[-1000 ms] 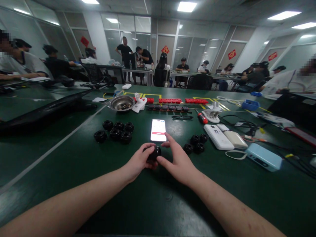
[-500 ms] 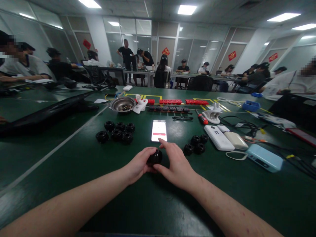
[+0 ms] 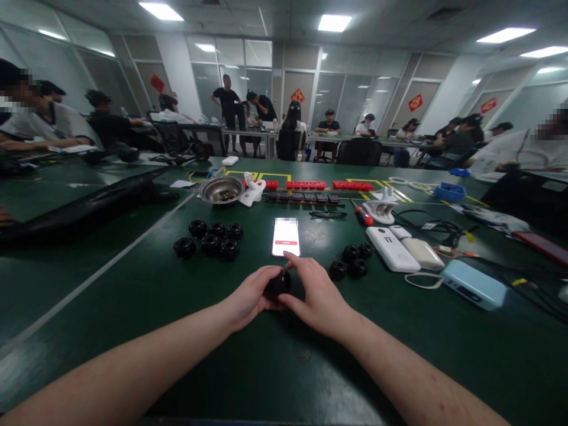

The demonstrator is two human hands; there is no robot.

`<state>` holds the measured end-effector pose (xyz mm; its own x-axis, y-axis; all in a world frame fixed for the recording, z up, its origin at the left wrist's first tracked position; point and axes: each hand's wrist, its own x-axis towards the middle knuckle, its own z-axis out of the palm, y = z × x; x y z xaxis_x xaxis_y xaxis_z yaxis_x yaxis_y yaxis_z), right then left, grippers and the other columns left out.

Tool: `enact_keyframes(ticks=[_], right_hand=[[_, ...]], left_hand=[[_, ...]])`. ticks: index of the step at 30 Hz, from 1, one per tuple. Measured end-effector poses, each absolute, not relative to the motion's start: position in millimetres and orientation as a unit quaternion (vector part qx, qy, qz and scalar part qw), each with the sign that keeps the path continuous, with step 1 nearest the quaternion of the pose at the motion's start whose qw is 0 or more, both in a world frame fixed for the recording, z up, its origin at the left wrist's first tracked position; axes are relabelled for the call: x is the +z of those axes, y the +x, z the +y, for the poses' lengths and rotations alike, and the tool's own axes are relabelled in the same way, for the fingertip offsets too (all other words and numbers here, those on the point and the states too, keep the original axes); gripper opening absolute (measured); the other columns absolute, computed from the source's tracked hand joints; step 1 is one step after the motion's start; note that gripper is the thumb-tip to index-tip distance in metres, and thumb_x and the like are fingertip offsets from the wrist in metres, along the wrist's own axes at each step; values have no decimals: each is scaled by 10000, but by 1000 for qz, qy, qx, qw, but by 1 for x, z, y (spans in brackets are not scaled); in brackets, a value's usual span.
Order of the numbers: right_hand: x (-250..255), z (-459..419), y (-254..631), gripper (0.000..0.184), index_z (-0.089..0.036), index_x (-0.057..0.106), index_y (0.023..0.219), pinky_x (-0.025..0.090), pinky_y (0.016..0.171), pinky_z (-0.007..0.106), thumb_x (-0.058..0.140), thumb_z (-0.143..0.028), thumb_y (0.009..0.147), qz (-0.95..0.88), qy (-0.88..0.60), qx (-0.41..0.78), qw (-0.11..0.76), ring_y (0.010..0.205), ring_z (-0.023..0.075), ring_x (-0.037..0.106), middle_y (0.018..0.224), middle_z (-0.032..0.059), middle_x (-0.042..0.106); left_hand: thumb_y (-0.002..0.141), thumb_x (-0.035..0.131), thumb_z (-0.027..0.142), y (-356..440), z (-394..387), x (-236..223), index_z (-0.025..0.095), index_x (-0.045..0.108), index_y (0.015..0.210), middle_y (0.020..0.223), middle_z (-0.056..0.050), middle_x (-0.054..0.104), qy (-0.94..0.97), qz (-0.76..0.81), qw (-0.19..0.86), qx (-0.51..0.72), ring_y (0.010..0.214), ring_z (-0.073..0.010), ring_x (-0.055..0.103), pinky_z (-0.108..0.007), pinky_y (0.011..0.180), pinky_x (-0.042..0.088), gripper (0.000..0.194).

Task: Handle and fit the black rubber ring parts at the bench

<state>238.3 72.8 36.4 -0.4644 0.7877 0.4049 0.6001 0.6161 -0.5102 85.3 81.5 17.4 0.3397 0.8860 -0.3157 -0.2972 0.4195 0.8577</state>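
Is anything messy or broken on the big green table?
Nothing looks broken or spilled. The left hand and right hand hold one black ring part. Other black rings sit in neat clusters, and the phone lies flat. Only the cables look tangled.

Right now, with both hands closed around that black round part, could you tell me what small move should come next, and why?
Probably finish working the black part between both hands first. The left hand cups it from the left and the right hand covers it from the right, so it is not free to set down. Afterwards, the group of four black parts lies closest to the right hand.
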Motion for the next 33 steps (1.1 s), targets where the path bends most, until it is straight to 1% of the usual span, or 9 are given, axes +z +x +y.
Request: enact_keyframes(ticks=[4, 7, 12, 15, 20, 24, 27, 29, 33], right_hand=[[34, 74, 239, 487, -195, 313, 1223, 414, 700, 343, 498, -309, 787, -795, -480, 211, 306, 768, 185, 514, 835, 40, 552], [33, 74, 238, 410, -188, 361, 1187, 421, 673, 323, 469, -295, 806, -804, -470, 213, 295, 755, 180, 517, 842, 49, 556], [34, 73, 238, 532, -170, 332, 1214, 388, 807, 362, 559, -206, 735, -843, -420, 150, 302, 919, 209, 470, 1000, 80, 524], [36, 75, 239, 593, -188, 308, 1232, 353, 870, 360, 567, -129, 702, -864, -384, 145, 291, 993, 203, 431, 1083, 72, 490], [36, 77, 241, 579, -184, 280, 1249, 379, 815, 379, 552, -265, 744, -823, -452, 167, 301, 915, 209, 470, 984, 67, 529], [33, 77, 239, 439, -186, 334, 1212, 422, 709, 346, 468, -292, 807, -794, -493, 205, 291, 780, 188, 510, 845, 47, 558], [33, 75, 237, 461, -177, 344, 1205, 417, 743, 348, 507, -227, 777, -809, -473, 193, 292, 823, 192, 501, 895, 62, 551], [35, 74, 237, 498, -178, 334, 1213, 402, 786, 361, 523, -174, 751, -829, -443, 175, 292, 879, 198, 484, 957, 72, 537], [39, 73, 240, 567, -189, 309, 1234, 362, 858, 366, 527, -111, 716, -858, -395, 160, 285, 980, 197, 443, 1071, 77, 499]], left_hand=[[699, 515, 141, 86, 77, 25, 195, 453, 974, 936, -49, 530, 342, 385, 725, 457, 833, -169, 547, -306, 700, 446, 287], [690, 520, 121, 87, 75, 25, 195, 451, 990, 952, -56, 547, 342, 357, 744, 450, 900, -182, 535, -322, 775, 420, 316], [770, 416, 424, 87, 80, 18, 177, 481, 956, 732, -43, 565, 351, 376, 771, 375, 628, -153, 554, -295, 554, 441, 317], [761, 453, 369, 86, 83, 17, 164, 487, 918, 659, -19, 537, 356, 400, 764, 360, 527, -121, 522, -244, 473, 404, 261], [723, 500, 196, 86, 81, 21, 188, 473, 962, 926, -64, 545, 320, 393, 750, 425, 781, -167, 552, -300, 632, 448, 241], [695, 510, 128, 86, 79, 24, 185, 468, 969, 953, -75, 555, 308, 364, 758, 445, 887, -194, 536, -317, 705, 438, 283], [763, 455, 291, 87, 80, 23, 174, 486, 944, 884, -74, 572, 290, 356, 779, 427, 819, -187, 555, -322, 673, 447, 218], [768, 421, 421, 87, 80, 22, 165, 496, 928, 770, -61, 578, 306, 382, 781, 388, 681, -164, 565, -294, 585, 446, 311], [757, 462, 392, 85, 82, 21, 164, 489, 888, 659, -21, 548, 341, 424, 761, 353, 502, -105, 510, -224, 455, 389, 264]])
